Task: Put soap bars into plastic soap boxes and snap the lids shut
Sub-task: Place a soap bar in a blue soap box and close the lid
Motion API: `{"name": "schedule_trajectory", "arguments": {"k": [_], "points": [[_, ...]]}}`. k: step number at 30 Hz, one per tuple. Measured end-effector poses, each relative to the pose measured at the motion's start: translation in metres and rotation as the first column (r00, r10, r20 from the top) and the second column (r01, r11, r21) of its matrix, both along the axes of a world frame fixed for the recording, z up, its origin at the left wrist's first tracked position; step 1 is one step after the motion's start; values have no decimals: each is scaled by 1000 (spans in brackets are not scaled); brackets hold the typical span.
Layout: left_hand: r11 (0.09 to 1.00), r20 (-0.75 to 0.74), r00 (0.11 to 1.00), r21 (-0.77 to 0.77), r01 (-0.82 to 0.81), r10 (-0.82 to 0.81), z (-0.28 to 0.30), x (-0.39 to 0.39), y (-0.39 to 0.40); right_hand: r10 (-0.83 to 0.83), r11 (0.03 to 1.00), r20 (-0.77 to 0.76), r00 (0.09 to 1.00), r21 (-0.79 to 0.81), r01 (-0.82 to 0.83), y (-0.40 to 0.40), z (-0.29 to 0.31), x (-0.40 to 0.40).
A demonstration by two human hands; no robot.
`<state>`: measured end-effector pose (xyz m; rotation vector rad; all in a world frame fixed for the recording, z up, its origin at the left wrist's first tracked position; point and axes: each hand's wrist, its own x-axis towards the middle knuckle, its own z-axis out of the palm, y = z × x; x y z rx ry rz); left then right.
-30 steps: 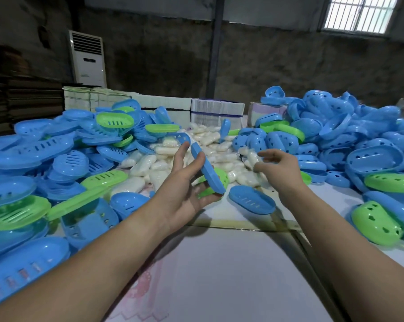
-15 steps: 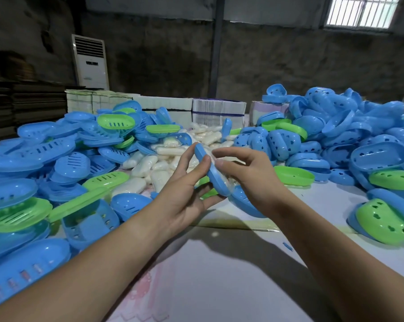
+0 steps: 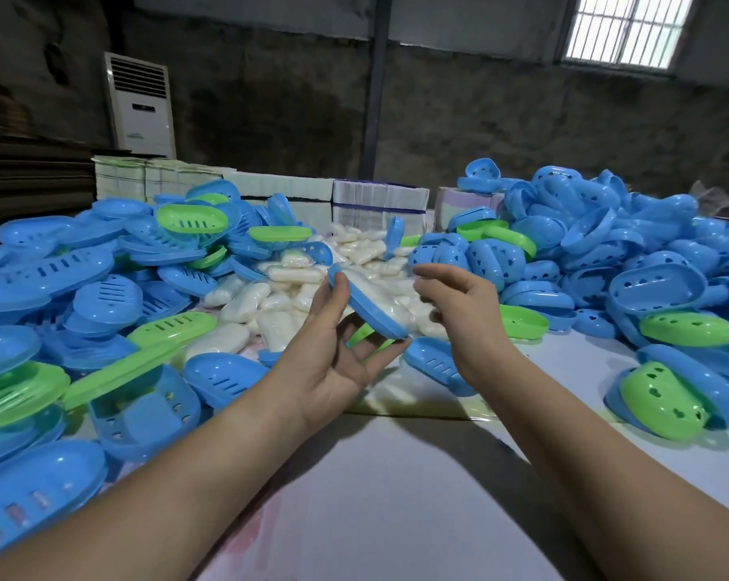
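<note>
My left hand [image 3: 333, 358] grips a blue soap box half [image 3: 364, 310] tilted on edge above the table. A wrapped white soap bar [image 3: 381, 297] lies inside it. My right hand [image 3: 465, 312] hovers just to the right of the box with loosely curled fingers and holds nothing. A blue slotted lid [image 3: 436, 364] lies on the table below my hands. Behind them is a heap of wrapped white soap bars [image 3: 295, 274].
Piles of blue and green box halves fill the left side [image 3: 82, 295] and the right side [image 3: 631, 262]. A green half [image 3: 664, 402] lies at the right. White carton stacks [image 3: 379, 201] stand behind. Bare white table surface [image 3: 387, 496] lies in front of me.
My right hand reached into the soap pile, brought a bar to the blue box half in my left hand, then let go and drew back to the right.
</note>
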<state>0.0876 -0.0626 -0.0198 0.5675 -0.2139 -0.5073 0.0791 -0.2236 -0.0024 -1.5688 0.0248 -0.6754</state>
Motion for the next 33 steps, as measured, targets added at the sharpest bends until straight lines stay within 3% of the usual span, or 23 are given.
{"name": "schedule_trajectory", "arguments": {"k": [2,4,7,10,15,18,22,28,33], "points": [[1000,-69,997,-24,14,-16,2,0,2,-165,986,-107,980,-17,164,-12,-6,11],[996,-112,993,-80,27,-36,3,2,3,-248,964,-170,954,-136,227,-24,-11,24],[984,-131,991,-179,13,-37,6,3,4,-350,882,-130,928,-378,280,-38,-7,50],[980,-77,995,-190,49,-65,8,0,6,-492,651,-90,866,-698,298,-57,1,82],[986,-77,994,-159,58,-71,5,1,2,-673,347,-133,728,-926,151,-87,9,124],[991,-59,996,-119,63,-71,2,2,0,-730,181,-104,676,-983,44,-95,13,136],[989,-29,998,-136,56,-61,3,4,3,-762,84,-94,641,-995,-46,-101,8,141],[989,-13,999,-145,42,-45,1,5,1,-738,6,78,670,-992,123,-97,7,133],[992,-24,999,-120,30,-34,2,9,3,-721,6,204,663,-954,299,-109,12,110]]}}
